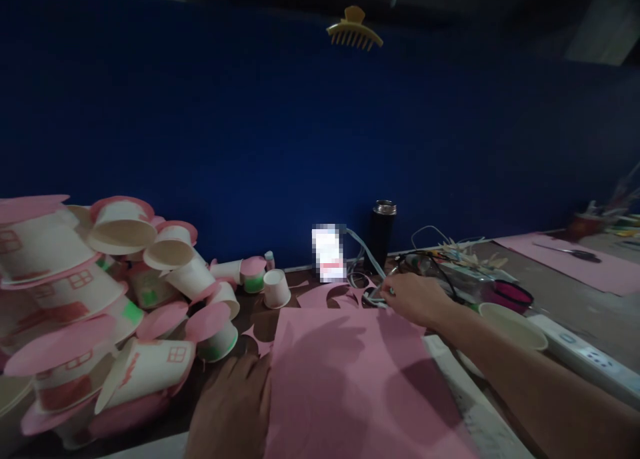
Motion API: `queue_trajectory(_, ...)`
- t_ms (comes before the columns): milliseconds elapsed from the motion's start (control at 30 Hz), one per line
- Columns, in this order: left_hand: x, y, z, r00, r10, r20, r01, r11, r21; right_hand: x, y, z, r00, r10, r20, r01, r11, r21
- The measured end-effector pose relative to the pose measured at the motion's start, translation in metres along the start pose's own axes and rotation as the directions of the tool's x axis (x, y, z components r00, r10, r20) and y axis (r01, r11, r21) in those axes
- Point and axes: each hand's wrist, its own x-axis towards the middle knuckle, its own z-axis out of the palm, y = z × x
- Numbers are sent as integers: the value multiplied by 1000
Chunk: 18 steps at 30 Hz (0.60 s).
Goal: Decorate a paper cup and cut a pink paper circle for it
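Observation:
A sheet of pink paper lies in front of me, with shadows across it. My left hand rests against its left edge, back up; its fingertips are hidden. Beyond the paper's far right corner, my right hand reaches down with bent fingers drawn together, next to pale cables. What those fingers hold, if anything, is hidden. Pink paper scraps with curved cut-outs lie along the far edge of the sheet. Close by stands a small white paper cup.
Paper cups with pink discs are heaped at the left. A lit phone and a black flask stand against the blue partition. To the right are a power strip, a pale bowl and scissors on pink paper.

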Motion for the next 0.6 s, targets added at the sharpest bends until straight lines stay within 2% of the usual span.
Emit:
queue_trajectory(133,-1,-5,-1,999,-34,9,34,999,22,-47,9,4,1000,-24,-13,24,999,36)
queue_trajectory(300,0,-10,-5,989,-143,47,143,990,3,-97,24,43,999,20,25,-21,999,45)
queue_trajectory(400,0,-7,-4,977,-204,62,207,977,-50,-113,24,61,996,46,83,-53,994,91)
queue_trajectory(500,1,-3,-4,956,-251,149,273,951,-148,-118,22,68,992,101,71,-110,984,141)
queue_trajectory(600,2,0,-4,935,-277,222,326,918,-226,-117,25,75,992,100,79,-118,956,269)
